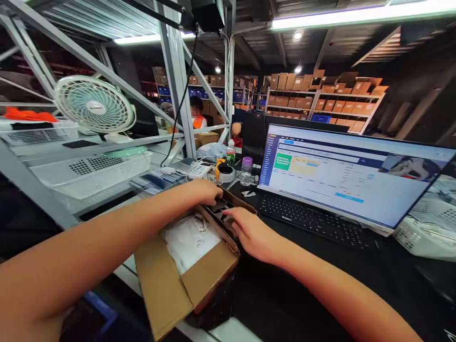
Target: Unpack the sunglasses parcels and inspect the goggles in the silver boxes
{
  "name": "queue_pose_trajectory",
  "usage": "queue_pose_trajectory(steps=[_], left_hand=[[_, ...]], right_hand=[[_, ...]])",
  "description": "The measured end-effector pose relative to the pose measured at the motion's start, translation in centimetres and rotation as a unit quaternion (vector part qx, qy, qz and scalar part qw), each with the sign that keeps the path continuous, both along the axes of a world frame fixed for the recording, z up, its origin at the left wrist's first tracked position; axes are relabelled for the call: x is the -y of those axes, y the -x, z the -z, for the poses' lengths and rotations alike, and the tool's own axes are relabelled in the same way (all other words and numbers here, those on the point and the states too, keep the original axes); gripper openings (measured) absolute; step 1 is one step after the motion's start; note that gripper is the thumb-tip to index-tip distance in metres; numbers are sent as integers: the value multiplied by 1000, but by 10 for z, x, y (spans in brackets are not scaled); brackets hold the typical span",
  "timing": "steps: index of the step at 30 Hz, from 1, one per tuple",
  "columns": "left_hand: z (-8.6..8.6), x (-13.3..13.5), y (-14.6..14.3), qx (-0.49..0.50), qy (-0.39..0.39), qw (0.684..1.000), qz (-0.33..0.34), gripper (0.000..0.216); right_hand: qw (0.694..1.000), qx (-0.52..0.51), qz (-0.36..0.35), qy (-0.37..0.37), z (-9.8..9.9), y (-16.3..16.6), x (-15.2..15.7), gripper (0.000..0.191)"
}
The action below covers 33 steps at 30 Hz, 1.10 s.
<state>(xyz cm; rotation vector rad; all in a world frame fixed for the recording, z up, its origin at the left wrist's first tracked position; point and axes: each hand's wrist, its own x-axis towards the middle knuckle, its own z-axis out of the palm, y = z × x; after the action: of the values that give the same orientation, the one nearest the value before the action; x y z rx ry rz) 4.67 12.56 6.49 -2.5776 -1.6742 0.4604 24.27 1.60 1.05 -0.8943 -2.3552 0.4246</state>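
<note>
Left hand [206,191] and right hand [254,235] meet over a narrow box

Head view: the left hand comes across from the left, fingers bent down into the far-left end of a narrow, open brown cardboard box with a dark interior [216,203]. Its fingertips are hidden, so whether they grip anything is impossible to say. The right hand comes from the opposite side, index finger stretched over the interior and thumb lower; its grip cannot be made out either.

The narrow box sits just beyond a larger open brown cardboard box [162,285], which holds a white plastic bag [192,242]. The larger box's flaps splay toward the person, one angled down to the left.

Room around the hands is tightest on the far side: a black keyboard [306,218] lies near the narrow box's right end, and a clear bottle with a purple lid [246,172] and a tape roll [226,174] stand close behind. Nearer the person, black bench [278,289] surface shows between the larger box and the right forearm.
</note>
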Motion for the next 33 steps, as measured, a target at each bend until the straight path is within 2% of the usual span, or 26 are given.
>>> queue_pose_trajectory(steps=[4,6,8,11,14,17,19,21,23,25,27,30,31,33], left_hand=[[1,-1,11,20,-25,999,-13,59],[2,-7,20,38,-47,998,-24,65],[3,-16,31,56,-58,996,-35,61],[12,-29,51,83,-29,995,-53,53],[24,-37,67,125,25,991,-51,67],[32,-38,75,161,50,985,-32,76],[31,-35,75,168,44,985,-22,75],[23,-31,70,158,26,987,-14,69],[12,-22,63,138,8,990,-4,60],[2,-8,54,119,11,992,30,53],[-4,12,48,107,55,987,109,44],[-2,43,42,124,139,958,216,72],[0,52,41,138,144,954,224,73],[6,63,38,162,115,956,215,49]], right_hand=[[997,66,45,-12,20,11,-53,22],[996,60,48,-37,26,4,-63,26],[995,32,67,-70,30,-9,-61,30],[985,-52,109,-127,35,-35,-47,34],[977,-108,117,-144,49,-64,-31,28],[990,-72,80,-88,69,-86,-18,15],[994,-24,62,-90,74,-88,-12,19],[987,67,67,-131,67,-80,-7,24],[970,176,61,-155,48,-63,-8,27],[962,243,35,-116,24,-42,-17,23],[965,261,11,-37,4,-23,-32,16],[961,273,28,34,-10,-4,-57,45],[958,279,45,43,-10,1,-63,54],[952,288,90,58,-10,9,-72,66]])
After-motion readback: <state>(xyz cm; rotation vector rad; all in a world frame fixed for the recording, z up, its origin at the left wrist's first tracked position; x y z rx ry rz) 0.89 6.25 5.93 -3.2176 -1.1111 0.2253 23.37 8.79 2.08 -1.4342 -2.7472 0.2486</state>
